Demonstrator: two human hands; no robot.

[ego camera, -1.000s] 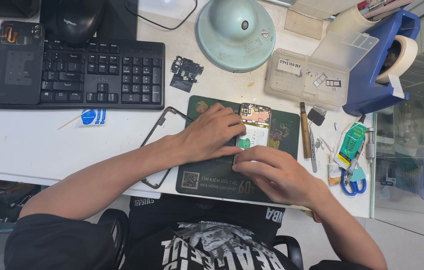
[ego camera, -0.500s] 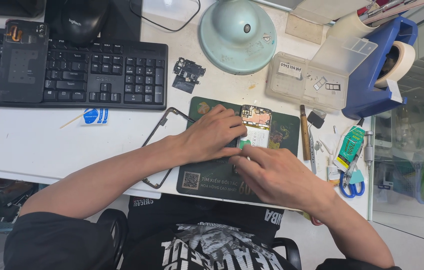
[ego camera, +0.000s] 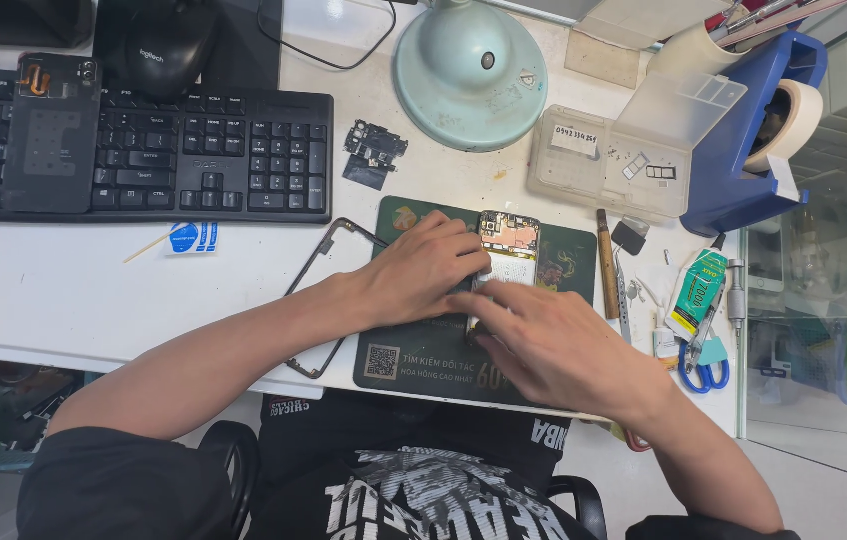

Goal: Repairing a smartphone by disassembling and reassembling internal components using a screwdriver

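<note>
On the dark green work mat (ego camera: 553, 270), the opened phone (ego camera: 506, 252) is steadied by the left hand (ego camera: 423, 275), fingers curled; the right hand (ego camera: 543, 345) has crept closer, fingers flat over its lower half, so work continues there.

The opened phone (ego camera: 509, 252) you work on lies flat on the dark green work mat (ego camera: 563, 272), its long axis running away from you. Its back cover is off: at the far end you see an orange-brown circuit board with small metal shields, and below that a pale, whitish panel, probably the battery or its cover, though your hands hide most of it. The near half of the phone is covered by your left hand (ego camera: 423, 275) and right hand (ego camera: 543, 345), which both rest on it. The mat sits at the bench's (ego camera: 63, 290) near edge, directly in front of you.
</note>
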